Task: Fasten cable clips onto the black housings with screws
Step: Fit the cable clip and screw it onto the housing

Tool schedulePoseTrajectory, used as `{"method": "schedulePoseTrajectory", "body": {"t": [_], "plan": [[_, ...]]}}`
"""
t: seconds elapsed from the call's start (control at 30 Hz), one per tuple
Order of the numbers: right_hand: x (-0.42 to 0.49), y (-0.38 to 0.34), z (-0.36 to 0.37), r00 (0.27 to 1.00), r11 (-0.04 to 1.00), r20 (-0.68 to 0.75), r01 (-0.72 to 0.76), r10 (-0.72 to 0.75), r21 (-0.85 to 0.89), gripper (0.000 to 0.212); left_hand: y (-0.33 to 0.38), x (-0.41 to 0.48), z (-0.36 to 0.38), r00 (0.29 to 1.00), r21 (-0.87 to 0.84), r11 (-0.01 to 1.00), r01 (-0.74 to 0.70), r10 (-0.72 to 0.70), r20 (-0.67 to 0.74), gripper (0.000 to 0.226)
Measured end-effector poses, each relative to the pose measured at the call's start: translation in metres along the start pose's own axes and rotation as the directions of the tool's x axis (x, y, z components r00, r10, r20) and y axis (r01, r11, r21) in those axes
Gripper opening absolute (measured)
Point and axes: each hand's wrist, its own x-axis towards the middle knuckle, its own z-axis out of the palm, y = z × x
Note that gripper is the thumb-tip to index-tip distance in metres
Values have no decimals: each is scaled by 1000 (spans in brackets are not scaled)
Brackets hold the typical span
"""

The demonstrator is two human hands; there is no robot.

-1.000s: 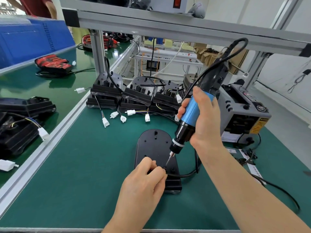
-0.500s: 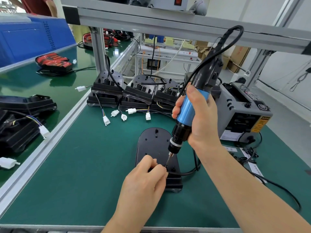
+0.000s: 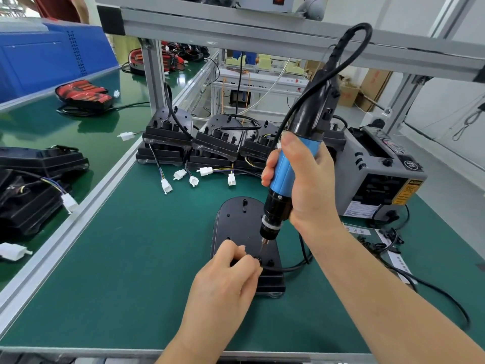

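A flat black housing [image 3: 237, 224] lies on the green mat in front of me. My left hand [image 3: 225, 279] rests on its near end, fingers pinched on a small black cable clip [image 3: 258, 259] over a black cable [image 3: 288, 267]. My right hand [image 3: 307, 185] grips a blue and black electric screwdriver [image 3: 286, 177], held nearly upright. Its bit tip touches down at the clip, right beside my left fingertips. The screw itself is too small to make out.
Stacked black housings [image 3: 215, 143] with white connectors [image 3: 204, 171] stand in a row behind. A grey tape dispenser machine [image 3: 378, 174] sits at the right, with cables [image 3: 433, 287] trailing over the mat. An aluminium rail [image 3: 86, 206] borders the left; more housings [image 3: 31, 185] lie beyond it.
My right hand has brought the screwdriver slightly left and more upright, with the bit lowered onto the clip. My left hand has stayed pinched on the clip.
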Motion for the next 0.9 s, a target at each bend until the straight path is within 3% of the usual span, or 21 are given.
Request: {"method": "schedulePoseTrajectory", "body": {"t": [0.23,0.57,0.9], "plan": [[-4,-2,1,998,1000,58,21,-21,-9,26,1,0,-1,1000,2,1000,-5,5,9,21],[-6,-5,4,997,1000,73,1,1,-31,15,-1,-1,-1,1000,-11,1000,1,-1,4,20],[-13,-3,10,990,990,120,84,-70,-117,9,2,-1,-1,999,-3,1000,-12,12,-34,17]]}}
